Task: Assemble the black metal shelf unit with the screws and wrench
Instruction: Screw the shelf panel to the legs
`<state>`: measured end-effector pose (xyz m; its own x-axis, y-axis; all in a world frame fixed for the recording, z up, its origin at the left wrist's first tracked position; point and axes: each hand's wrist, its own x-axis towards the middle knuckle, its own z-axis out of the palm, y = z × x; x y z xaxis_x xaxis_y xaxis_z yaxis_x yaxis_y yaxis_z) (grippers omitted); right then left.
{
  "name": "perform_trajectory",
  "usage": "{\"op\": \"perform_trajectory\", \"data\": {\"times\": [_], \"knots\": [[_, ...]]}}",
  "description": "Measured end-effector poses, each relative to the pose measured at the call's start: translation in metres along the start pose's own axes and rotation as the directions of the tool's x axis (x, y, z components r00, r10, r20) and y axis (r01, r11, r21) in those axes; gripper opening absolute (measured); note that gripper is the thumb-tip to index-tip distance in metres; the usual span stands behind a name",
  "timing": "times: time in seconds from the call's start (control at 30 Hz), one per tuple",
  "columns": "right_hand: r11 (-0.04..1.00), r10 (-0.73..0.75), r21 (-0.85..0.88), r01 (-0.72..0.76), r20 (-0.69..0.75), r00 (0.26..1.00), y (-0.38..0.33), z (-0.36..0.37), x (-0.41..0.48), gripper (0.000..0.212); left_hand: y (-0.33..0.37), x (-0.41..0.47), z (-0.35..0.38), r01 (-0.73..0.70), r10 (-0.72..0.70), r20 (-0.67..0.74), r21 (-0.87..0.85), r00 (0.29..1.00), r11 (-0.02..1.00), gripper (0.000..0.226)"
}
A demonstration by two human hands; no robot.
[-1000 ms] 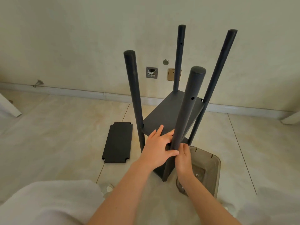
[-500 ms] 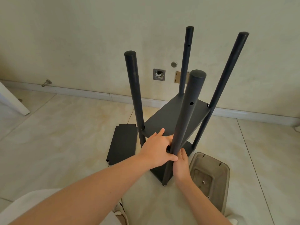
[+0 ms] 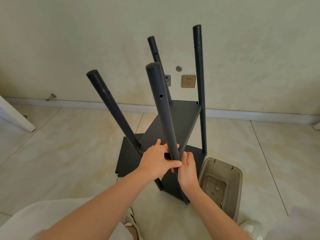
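Shelf unit [image 3: 180, 122] mid-frame on the floor, posts splayed; left hand [image 3: 155, 163] and right hand [image 3: 187, 168] both grip the near post [image 3: 161, 110], fingers wrapped round it, so a hard twist could tip the loose frame onto the screw tray [image 3: 237, 177] lower right

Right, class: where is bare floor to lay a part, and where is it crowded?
Bare floor lies left of the loose panel, up to the skirting board, and right of the tray. Crowded: left hand and right hand grip the near post.
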<state>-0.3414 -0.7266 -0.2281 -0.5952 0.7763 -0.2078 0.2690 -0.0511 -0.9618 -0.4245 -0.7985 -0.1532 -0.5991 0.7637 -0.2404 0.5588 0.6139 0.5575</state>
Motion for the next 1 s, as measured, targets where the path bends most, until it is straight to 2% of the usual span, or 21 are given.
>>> {"op": "perform_trajectory", "data": {"times": [0.3, 0.57, 1.0], "knots": [[1.0, 0.015, 0.028, -0.015, -0.02, 1.0, -0.007, 0.002, 0.002, 0.018, 0.0, -0.01, -0.003, 0.031, -0.038, -0.05, -0.149, 0.998, 0.988, 0.066], [1.0, 0.009, 0.016, -0.009, -0.016, 1.0, -0.007, 0.008, 0.006, 0.016, -0.004, -0.01, -0.006, 0.051, -0.065, -0.071, -0.19, 0.995, 0.98, 0.064], [0.996, -0.059, -0.063, 0.066, 0.094, 0.994, -0.022, 0.042, 0.006, 0.017, -0.05, -0.013, -0.03, 0.076, -0.11, -0.063, -0.395, 0.992, 0.915, 0.048]]}}
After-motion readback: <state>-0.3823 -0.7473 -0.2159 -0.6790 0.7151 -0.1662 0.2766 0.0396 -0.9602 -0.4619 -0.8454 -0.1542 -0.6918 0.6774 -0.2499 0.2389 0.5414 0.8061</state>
